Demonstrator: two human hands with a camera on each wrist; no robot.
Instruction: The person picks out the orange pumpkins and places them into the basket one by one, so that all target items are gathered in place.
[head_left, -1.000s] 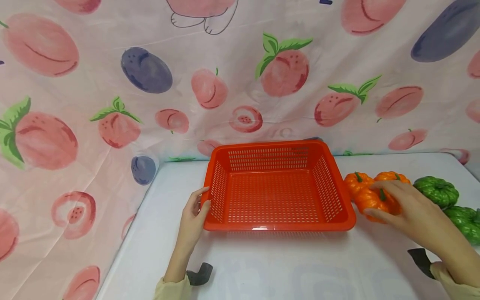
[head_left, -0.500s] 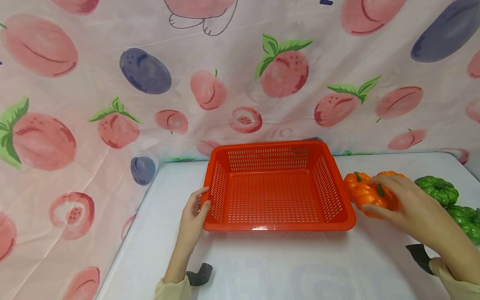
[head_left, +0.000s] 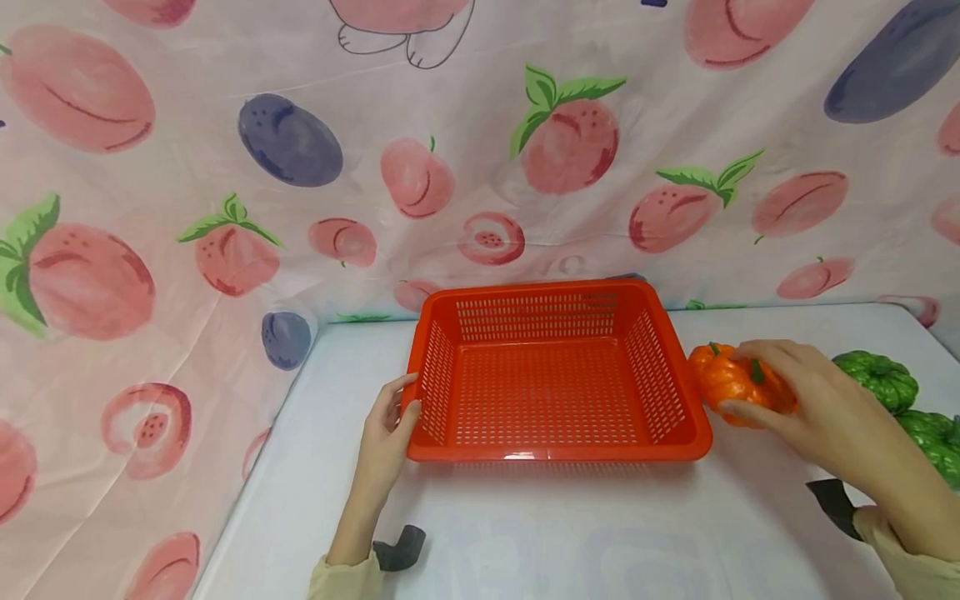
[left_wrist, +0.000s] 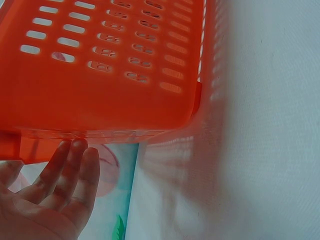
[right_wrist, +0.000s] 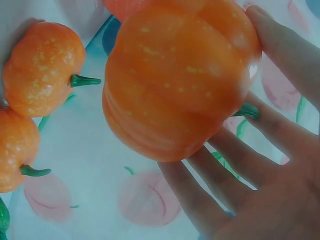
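Observation:
In the right wrist view my right hand (right_wrist: 265, 185) holds an orange toy pumpkin (right_wrist: 175, 80) with a green stem, thumb on one side and fingers on the other. It hangs above the white table in that view. Seen from the head, the right hand (head_left: 832, 408) is just right of the basket. Two more orange pumpkins (right_wrist: 45, 70) lie beyond it, mostly covered in the head view. My left hand (head_left: 386, 433) touches the left rim of the red plastic basket (head_left: 555, 452). Its fingers (left_wrist: 65, 175) rest nearly straight against the outer wall.
Two green pumpkins (head_left: 877, 382) sit at the right, behind the right hand. The slotted basket holds nothing visible. A fruit-printed cloth (head_left: 480, 167) hangs behind the white table (head_left: 525, 533) and along its left side.
The right hand has risen slightly and shifted a little left, with the orange pumpkin moving along in it. The left hand and the basket have stayed where they were.

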